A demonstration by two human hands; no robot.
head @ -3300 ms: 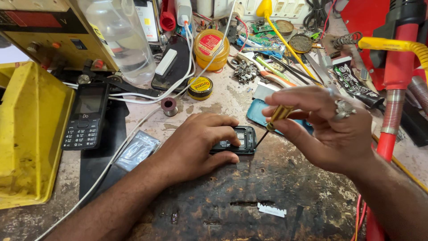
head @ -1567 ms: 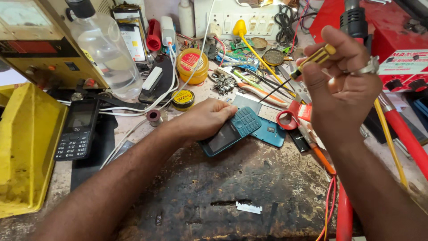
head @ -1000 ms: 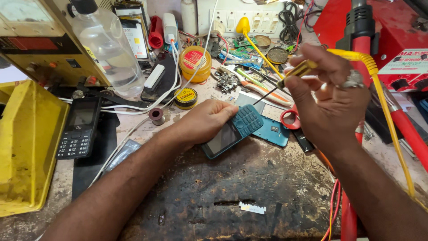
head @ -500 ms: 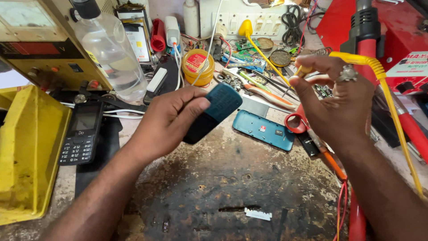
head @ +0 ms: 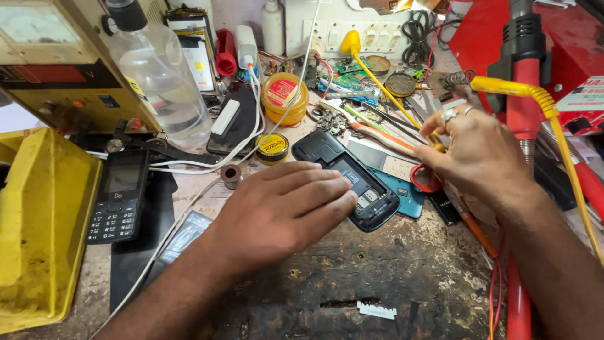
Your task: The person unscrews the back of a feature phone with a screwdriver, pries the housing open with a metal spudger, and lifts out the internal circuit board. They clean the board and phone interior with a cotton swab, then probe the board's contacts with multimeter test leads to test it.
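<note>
1. An opened dark phone (head: 352,182), back cover off and its inner compartment facing up, lies flat near the middle of the desk (head: 390,283), tilted on a diagonal.
2. The left hand (head: 283,211) rests palm down on the phone's near end, fingers loosely spread and pressing it to the desk; it grips nothing.
3. A teal back cover (head: 402,192) lies just beside the phone, toward the desk's right edge.
4. The right hand (head: 478,154) hovers beyond that cover, fingers pinched around a yellow-handled tool (head: 435,140); 2 rings show on it.
5. A red tape ring (head: 426,179) sits just under that hand.
6. Toward the left edge, a black keypad phone (head: 118,195) lies face up beside a yellow box (head: 38,226).
7. A clear plastic bottle (head: 160,82) and a small yellow tin (head: 272,147) stand toward the far edge.
</note>
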